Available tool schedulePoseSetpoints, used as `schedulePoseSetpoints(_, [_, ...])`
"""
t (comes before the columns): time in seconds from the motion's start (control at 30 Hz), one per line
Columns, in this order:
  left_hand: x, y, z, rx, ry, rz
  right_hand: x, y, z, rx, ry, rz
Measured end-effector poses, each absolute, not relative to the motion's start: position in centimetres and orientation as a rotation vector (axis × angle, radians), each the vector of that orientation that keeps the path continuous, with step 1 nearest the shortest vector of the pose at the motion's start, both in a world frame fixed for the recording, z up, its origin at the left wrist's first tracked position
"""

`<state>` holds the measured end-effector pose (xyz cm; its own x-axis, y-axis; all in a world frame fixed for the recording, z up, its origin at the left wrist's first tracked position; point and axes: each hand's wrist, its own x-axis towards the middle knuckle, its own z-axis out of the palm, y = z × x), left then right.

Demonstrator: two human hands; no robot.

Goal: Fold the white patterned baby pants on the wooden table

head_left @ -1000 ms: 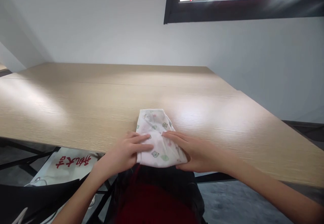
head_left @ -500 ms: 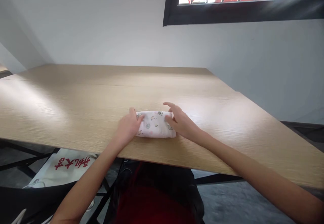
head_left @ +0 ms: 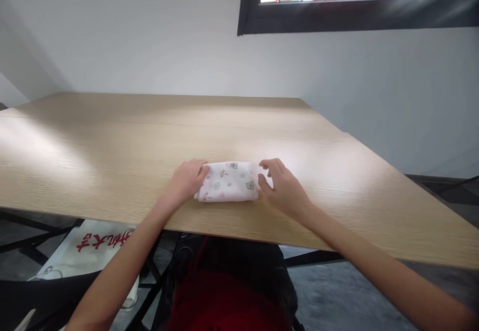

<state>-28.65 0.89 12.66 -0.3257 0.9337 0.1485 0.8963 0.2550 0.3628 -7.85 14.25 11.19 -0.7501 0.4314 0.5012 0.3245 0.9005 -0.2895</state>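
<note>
A folded white cloth [head_left: 228,182] printed with small animals and pastel shapes lies as a flat oblong bundle near the table's front edge. At its upper left corner is my left hand [head_left: 187,177], with the fingers curled over the edge and the thumb against the fabric. My right hand [head_left: 285,187] is just off the bundle's right end, its fingers apart and bent, with nothing in them. A narrow gap of table shows between those fingers and the cloth.
The light wooden table [head_left: 149,141] reaches back to a grey wall with a barred window [head_left: 337,17]. Below the front edge, on the left, a white bag [head_left: 93,251] with red characters sits near dark metal legs [head_left: 33,253].
My right hand has drawn away from the cloth's right end and moved rightward. My left hand has shifted slightly left, uncovering more of the bundle's lower left corner.
</note>
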Motion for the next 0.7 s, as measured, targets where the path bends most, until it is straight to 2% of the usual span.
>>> schedulePoseSetpoints(0.13, [-27.9,1.2,13.3,1.784,2.303,0.688,-7.0,10.4,11.0,-0.307,-2.551,0.205])
schedulePoseSetpoints(0.37, [-23.2,-4.2,13.4,1.305,2.414,0.807,-9.1,11.7,11.4,-0.46,-2.743,0.28])
schedulePoseSetpoints(0.53, [-22.9,-5.5,12.3,1.364,2.6,0.7,-9.7,11.6,12.5,-0.431,-2.856,0.336])
schedulePoseSetpoints(0.6, [-23.3,-5.0,11.5,1.439,2.649,0.692,-9.7,10.4,12.9,-0.34,-2.857,0.407])
schedulePoseSetpoints(0.7, [-23.1,-3.4,10.6,1.453,2.419,0.961,-9.8,8.5,13.5,-0.159,-2.908,0.661])
